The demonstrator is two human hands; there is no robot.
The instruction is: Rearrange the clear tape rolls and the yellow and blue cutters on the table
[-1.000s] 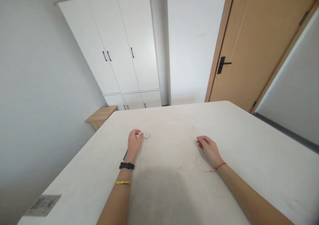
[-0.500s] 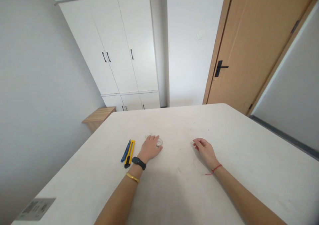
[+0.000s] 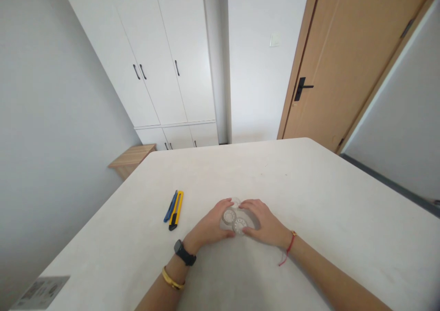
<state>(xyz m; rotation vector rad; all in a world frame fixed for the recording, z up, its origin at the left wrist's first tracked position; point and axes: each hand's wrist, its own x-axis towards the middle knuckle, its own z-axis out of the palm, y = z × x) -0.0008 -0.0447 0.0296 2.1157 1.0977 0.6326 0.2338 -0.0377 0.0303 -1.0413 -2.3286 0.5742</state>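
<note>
Three small clear round discs with ringed patterns, like little rolls of clear tape, lie bunched on the white table between my hands: a left disc (image 3: 229, 217), a front disc (image 3: 239, 226) and a back disc (image 3: 235, 202). My left hand (image 3: 216, 220) curves round their left side, its fingertips at the back disc and its thumb by the front one. From the right, my right hand (image 3: 264, 221) cups them too, with fingers at the back disc and thumb touching the front disc. A black band and a gold bangle circle my left wrist, a red string my right.
A yellow utility knife (image 3: 176, 211) and a blue utility knife (image 3: 171, 206) lie side by side, left of my hands. A printed label (image 3: 43, 292) is at the near left of the table (image 3: 206, 169). Beyond stand a wooden cabinet (image 3: 132, 157), white wardrobe (image 3: 137, 36) and door (image 3: 343, 49).
My left hand has moved right and nearer with the discs, from beside the knives to the middle. The right hand has come left to meet it, and both now enclose the discs.
</note>
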